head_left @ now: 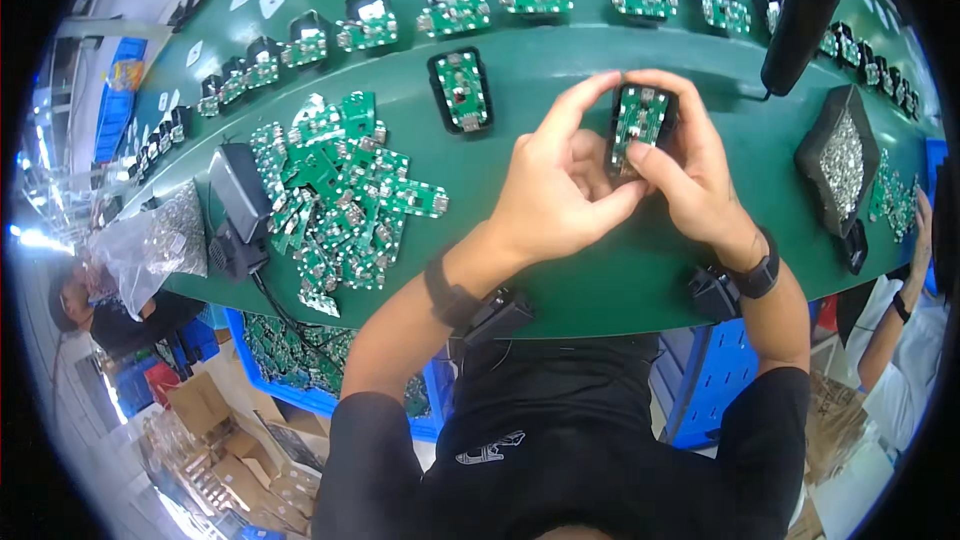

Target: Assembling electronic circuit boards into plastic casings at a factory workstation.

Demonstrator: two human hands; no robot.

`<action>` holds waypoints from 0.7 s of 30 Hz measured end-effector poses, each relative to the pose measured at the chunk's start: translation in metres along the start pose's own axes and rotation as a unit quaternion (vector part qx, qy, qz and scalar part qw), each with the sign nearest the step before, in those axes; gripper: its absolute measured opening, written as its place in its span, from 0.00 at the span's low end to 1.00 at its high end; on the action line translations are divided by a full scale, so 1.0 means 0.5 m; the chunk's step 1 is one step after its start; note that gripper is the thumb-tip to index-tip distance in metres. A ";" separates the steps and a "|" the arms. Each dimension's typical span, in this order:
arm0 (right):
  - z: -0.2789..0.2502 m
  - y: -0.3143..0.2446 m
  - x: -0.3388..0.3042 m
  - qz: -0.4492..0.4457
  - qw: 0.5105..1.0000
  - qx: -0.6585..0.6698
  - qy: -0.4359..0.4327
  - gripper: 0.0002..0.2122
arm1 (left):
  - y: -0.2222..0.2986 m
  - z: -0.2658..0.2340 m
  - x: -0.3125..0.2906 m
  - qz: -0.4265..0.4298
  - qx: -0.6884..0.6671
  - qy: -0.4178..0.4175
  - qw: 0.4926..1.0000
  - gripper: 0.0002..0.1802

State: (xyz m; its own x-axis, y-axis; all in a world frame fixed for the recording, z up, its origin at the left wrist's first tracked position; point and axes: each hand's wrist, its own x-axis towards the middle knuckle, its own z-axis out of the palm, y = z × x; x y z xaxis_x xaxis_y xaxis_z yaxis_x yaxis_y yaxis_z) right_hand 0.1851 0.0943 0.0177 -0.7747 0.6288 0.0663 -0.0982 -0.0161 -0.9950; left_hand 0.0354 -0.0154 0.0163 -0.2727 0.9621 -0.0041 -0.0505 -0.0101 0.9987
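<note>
Between my two hands, above the green worktop, is a black plastic case with a green circuit board (641,110) seated in it. My left hand (555,175) grips the case's left side, its fingertips curling around the far end. On the other side, my right hand (697,165) wraps the case, with the thumb pressing on the lower part of the board. The case's underside and much of its rim are hidden by my fingers. A second black case with a board (461,90) lies on the table to the left of my hands.
Loose circuit boards (345,195) are heaped at left, beside a bag of small parts (175,235). Cased boards (455,2) line the far ledge. A black power tool (805,15) hangs at upper right. A dark tray of metal screws (842,155) sits right, near another person's hand (922,225).
</note>
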 end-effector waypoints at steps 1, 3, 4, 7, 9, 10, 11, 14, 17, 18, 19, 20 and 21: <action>-0.003 0.002 -0.002 0.006 1.000 -0.022 -0.003 0.27 | -0.003 -0.003 0.003 0.011 0.026 -0.008 1.000 0.49; 0.001 0.012 -0.003 0.001 0.999 -0.039 0.010 0.26 | 0.000 -0.007 0.007 0.026 0.056 -0.015 0.998 0.50; 0.000 0.016 -0.001 -0.005 0.999 -0.039 0.010 0.26 | 0.005 -0.008 0.007 0.041 0.106 -0.018 0.993 0.50; -0.003 0.024 0.008 0.001 0.998 -0.056 -0.017 0.25 | 0.018 -0.013 0.002 0.104 0.234 0.016 0.967 0.49; 0.003 0.027 0.016 -0.028 0.999 -0.041 -0.009 0.25 | 0.034 -0.009 0.002 0.182 0.360 0.077 0.912 0.47; 0.002 0.027 0.017 -0.034 0.998 -0.051 -0.010 0.25 | 0.036 -0.012 0.000 0.183 0.362 0.077 0.911 0.47; -0.003 0.034 0.016 -0.044 0.992 -0.116 -0.027 0.26 | 0.038 -0.017 -0.003 0.206 0.444 0.065 0.869 0.46; -0.002 0.000 0.009 -0.048 0.965 -0.252 -0.054 0.30 | 0.032 -0.029 -0.003 0.233 0.503 0.066 0.829 0.41; 0.003 -0.003 0.005 -0.037 0.973 -0.224 -0.040 0.32 | 0.036 -0.064 -0.005 0.252 0.600 0.108 0.751 0.38; 0.005 0.003 0.007 -0.033 0.977 -0.207 -0.027 0.33 | 0.034 -0.082 -0.005 0.241 0.613 0.099 0.746 0.39; 0.005 0.008 0.008 -0.028 0.981 -0.189 -0.015 0.34 | 0.035 -0.093 -0.005 0.234 0.621 0.105 0.741 0.40; 0.004 0.007 0.006 -0.030 0.982 -0.188 -0.015 0.34 | 0.036 -0.101 -0.004 0.226 0.629 0.111 0.736 0.41; 0.004 0.005 0.004 -0.030 0.981 -0.192 -0.027 0.35 | 0.032 -0.109 0.000 0.213 0.628 0.110 0.741 0.43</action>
State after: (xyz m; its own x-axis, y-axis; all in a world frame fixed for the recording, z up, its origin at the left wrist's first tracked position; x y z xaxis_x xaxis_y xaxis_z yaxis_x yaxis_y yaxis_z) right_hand 0.1822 0.0940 0.0154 -0.8073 0.5779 0.1195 0.0899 0.3206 -0.9429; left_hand -0.0179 -0.0306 0.0295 -0.1634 0.8757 0.4544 0.9806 0.0937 0.1720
